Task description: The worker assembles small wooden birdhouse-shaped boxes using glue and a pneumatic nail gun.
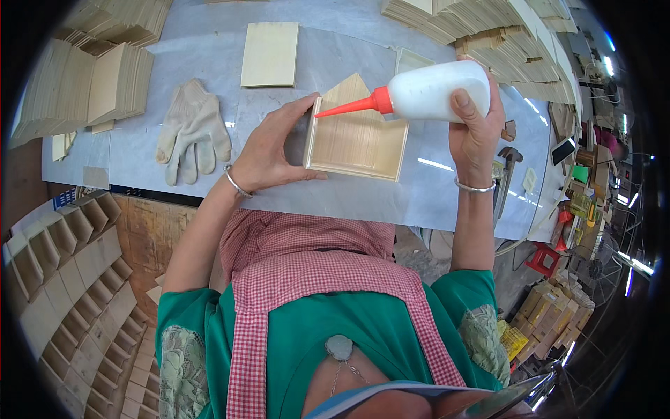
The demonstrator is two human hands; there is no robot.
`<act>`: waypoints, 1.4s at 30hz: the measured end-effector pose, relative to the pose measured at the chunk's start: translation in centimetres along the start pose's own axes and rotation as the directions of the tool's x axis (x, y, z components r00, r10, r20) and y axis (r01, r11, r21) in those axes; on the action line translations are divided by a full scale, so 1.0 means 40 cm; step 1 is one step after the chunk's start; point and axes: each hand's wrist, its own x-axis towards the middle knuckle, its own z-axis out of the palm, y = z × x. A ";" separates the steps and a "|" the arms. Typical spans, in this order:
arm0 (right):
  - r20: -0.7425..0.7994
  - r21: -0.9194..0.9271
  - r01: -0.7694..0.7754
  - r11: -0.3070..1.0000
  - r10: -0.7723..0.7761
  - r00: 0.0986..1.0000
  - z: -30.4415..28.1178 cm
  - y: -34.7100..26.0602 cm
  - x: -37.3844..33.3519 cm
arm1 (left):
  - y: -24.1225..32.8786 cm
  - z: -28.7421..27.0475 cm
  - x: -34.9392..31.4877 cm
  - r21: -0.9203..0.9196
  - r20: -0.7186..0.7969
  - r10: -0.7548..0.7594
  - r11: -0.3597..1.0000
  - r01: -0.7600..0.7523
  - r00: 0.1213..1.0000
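Note:
A small open box of pale wood (356, 150) rests on the grey-blue worktop in front of me. My left hand (276, 146) grips its left side, thumb along the near edge and fingers at the far left corner. My right hand (478, 119) is wrapped round a white squeeze bottle (429, 91) with a red nozzle, held tilted nearly flat above the box. The nozzle tip lies at the box's left wall edge; whether it touches, I cannot tell. A pointed piece of wood stands up at the box's far side. Glue is not plainly visible.
A pale cotton glove (192, 133) lies left of the box, and a flat wooden panel (270, 54) beyond it. Stacks of thin panels stand at far left (118, 84) and far right (502, 52). A hammer (508, 167) lies at right. Many wooden boxes (77, 293) are piled lower left.

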 end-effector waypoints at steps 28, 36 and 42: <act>0.032 -0.031 -0.076 0.997 0.077 0.997 0.018 -0.035 -0.097 | 0.001 0.004 -0.002 0.050 -0.026 0.024 0.999 -0.022 0.999; -0.017 -0.163 -0.082 0.983 0.080 0.997 -0.012 -0.046 -0.109 | 0.002 0.004 0.001 0.057 -0.025 0.025 0.998 -0.023 0.999; -0.037 -0.082 -0.044 0.996 0.041 0.998 -0.048 -0.063 -0.126 | -0.003 0.007 0.002 0.033 -0.030 0.019 0.999 -0.018 0.999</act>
